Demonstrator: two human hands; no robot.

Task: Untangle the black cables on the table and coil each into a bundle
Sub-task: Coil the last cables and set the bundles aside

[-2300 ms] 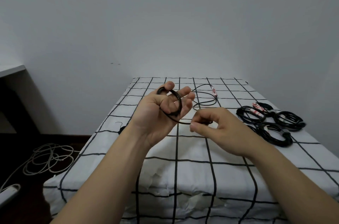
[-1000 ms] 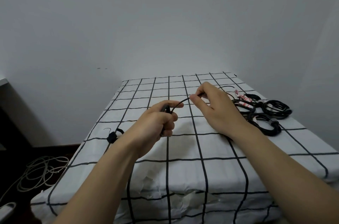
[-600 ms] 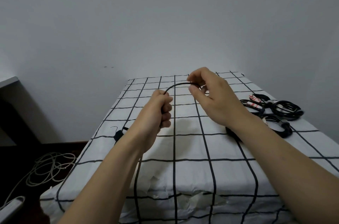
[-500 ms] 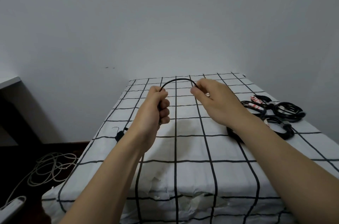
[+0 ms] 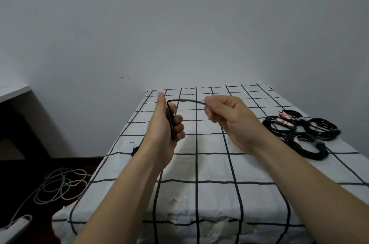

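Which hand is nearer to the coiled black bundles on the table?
Right. The right hand hangs just left of the coiled bundles; the left hand is farther left, gripping the cable.

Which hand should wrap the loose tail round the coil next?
Right, most likely: the right hand pinches the free tail of the black cable, while the left hand grips its coil.

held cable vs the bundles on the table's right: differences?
The held cable is up off the checked cloth, gripped in the left hand and pinched by the right hand; the coiled bundles lie on it untouched. The held cable has a loose span arching between the hands; the coiled bundles are closed rings. The coiled bundles show red-and-white tags; none shows on the held cable. Both are black.
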